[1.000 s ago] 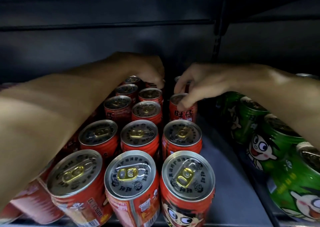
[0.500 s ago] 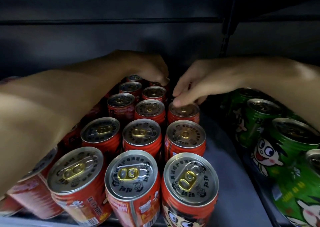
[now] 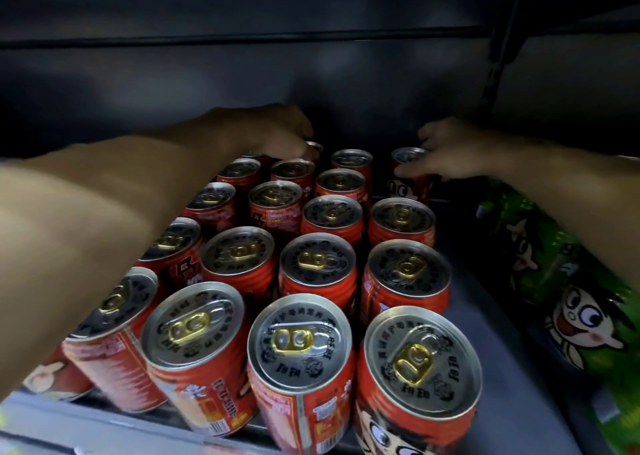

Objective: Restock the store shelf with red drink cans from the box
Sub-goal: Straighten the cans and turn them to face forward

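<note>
Red can (image 3: 410,174) seemingly under right hand (image 3: 450,151)

Red cans (image 3: 317,264) are standing upright in tight rows, filling the left and middle of the shelf (image 3: 491,368) from front edge to back. Green cans (image 3: 568,281) are crowding the right side. Between the two groups a bare grey strip of shelf is running backward, narrowing toward the rear. Above the can tops, open space is reaching to the dark back wall (image 3: 242,83).
</note>
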`<state>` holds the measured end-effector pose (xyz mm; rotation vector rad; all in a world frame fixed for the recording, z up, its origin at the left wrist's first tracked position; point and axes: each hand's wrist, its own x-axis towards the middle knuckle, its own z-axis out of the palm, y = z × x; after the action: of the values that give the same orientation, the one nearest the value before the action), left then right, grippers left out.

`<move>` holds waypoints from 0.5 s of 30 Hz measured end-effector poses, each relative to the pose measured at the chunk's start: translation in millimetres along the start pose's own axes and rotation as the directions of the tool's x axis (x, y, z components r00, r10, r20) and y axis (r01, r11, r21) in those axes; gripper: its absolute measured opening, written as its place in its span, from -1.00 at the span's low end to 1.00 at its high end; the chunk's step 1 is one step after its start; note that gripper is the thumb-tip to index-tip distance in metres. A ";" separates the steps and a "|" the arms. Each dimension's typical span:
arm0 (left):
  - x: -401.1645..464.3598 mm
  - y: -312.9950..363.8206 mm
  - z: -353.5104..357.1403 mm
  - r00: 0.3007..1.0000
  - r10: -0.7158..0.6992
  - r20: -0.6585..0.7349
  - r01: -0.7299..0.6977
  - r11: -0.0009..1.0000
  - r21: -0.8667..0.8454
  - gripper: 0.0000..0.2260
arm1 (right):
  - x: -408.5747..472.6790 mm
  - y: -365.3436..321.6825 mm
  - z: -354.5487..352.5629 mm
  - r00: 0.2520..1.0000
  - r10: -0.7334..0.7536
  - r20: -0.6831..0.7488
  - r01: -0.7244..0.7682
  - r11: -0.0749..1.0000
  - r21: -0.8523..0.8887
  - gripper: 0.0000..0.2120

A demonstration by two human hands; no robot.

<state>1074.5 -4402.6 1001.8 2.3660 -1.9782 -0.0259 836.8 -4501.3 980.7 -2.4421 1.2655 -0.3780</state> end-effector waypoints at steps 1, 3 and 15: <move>0.9 -0.1 0.5 1.000 0.001 -0.003 -0.001 1.000 0.005 -0.70 | 1.0 0.1 0.8 1.000 -0.007 0.001 0.007 0.999 0.034 -0.24; 2.0 0.6 0.6 1.000 -0.010 -0.007 0.010 1.000 0.018 -0.67 | 2.6 1.3 0.6 0.999 -0.044 0.011 0.043 0.997 0.070 -0.43; 3.2 7.8 9.0 0.987 -0.153 -0.048 0.149 0.986 -0.068 -0.71 | -7.0 -5.4 -5.7 0.970 -0.142 0.199 0.109 0.979 0.171 -0.63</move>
<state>1067.0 -4407.5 993.3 2.4429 -1.7444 -0.0323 834.5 -4493.8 987.6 -2.3604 0.9578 -0.2354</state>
